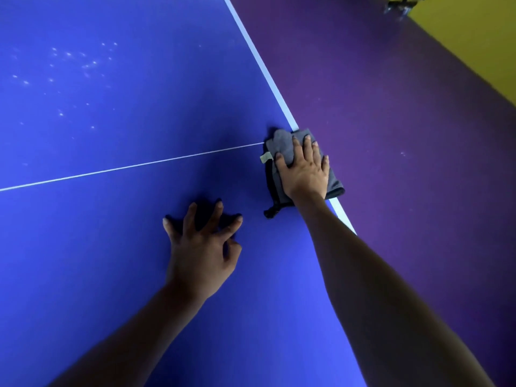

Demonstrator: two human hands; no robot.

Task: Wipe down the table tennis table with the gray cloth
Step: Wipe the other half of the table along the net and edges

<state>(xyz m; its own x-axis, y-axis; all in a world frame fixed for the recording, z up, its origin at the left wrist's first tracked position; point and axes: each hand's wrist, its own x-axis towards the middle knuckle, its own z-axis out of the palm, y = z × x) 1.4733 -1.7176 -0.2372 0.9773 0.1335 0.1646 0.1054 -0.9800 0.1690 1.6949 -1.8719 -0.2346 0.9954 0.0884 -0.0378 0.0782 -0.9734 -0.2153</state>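
The blue table tennis table (111, 219) fills the left and middle of the head view. A folded gray cloth (282, 146) lies at its right edge, over the white border line and just past the end of the thin white centre line. My right hand (305, 170) presses flat on the cloth, fingers spread and pointing away from me. My left hand (202, 244) rests on its fingertips on the bare table, a little nearer to me and to the left of the cloth, holding nothing.
Small pale specks (81, 65) dot the far left part of the table. Beyond the table's white right edge (262, 65) lies a purple floor (405, 135), with a yellow area (474, 37) and a dark metal object (399, 5) at the top right.
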